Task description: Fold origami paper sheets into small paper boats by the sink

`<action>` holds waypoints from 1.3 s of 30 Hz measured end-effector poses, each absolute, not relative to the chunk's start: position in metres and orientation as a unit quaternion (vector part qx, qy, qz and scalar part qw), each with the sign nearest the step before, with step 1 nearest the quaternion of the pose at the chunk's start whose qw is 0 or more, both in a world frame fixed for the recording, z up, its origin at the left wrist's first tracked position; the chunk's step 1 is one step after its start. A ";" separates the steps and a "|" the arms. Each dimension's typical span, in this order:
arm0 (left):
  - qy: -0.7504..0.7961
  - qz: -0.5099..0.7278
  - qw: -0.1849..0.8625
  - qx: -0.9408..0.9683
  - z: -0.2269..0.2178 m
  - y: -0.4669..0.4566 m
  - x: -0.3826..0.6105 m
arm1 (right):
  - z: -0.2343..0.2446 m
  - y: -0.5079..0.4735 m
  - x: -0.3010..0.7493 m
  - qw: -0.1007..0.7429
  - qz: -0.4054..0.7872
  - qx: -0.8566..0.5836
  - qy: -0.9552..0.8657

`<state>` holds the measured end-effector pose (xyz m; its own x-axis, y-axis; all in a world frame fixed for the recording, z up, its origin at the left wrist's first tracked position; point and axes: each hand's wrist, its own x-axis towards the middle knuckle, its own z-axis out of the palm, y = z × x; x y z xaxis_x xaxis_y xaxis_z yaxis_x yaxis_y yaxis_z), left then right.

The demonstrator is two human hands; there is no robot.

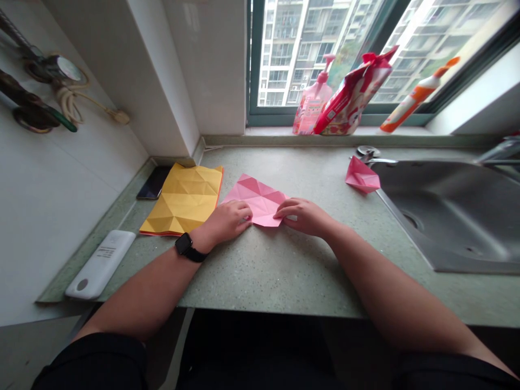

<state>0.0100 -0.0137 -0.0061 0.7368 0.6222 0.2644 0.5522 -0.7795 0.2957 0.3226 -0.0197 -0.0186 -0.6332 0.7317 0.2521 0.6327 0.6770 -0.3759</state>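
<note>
The left hand (227, 221) and right hand (303, 216) rest palm down on the speckled green tabletop (260, 276). A black wristwatch (184, 244) is worn on the left wrist. A creased pink origami sheet (258, 200) lies flat between and just ahead of the hands, its long axis running roughly left to right. The left fingers (244, 214) touch its near-left edge, while the right fingers (284, 212) overlap its right end. Neither hand is clenched; whether the fingers grip the paper or only press on it cannot be determined. Left of the hands are a white power bank (99, 264), a creased yellow origami sheet (182, 200), and a smartphone (153, 181). To the right, a folded pink paper piece (362, 174) lies just beside a stainless steel sink (447, 216). On the windowsill beyond stand a pink pump bottle (312, 97), a red printed bag (351, 92), and an orange-and-white bottle (418, 96).
</note>
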 end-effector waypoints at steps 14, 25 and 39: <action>0.265 0.185 0.136 0.937 -0.011 -0.012 0.011 | -0.010 -0.018 0.335 0.174 0.139 -0.434 -0.873; 0.297 0.201 0.174 0.917 -0.010 -0.019 0.011 | -0.021 -0.015 0.327 0.175 0.097 -0.541 -0.817; 0.261 0.162 0.144 0.941 -0.010 -0.016 0.016 | -0.031 -0.013 0.315 0.165 0.041 -0.591 -0.788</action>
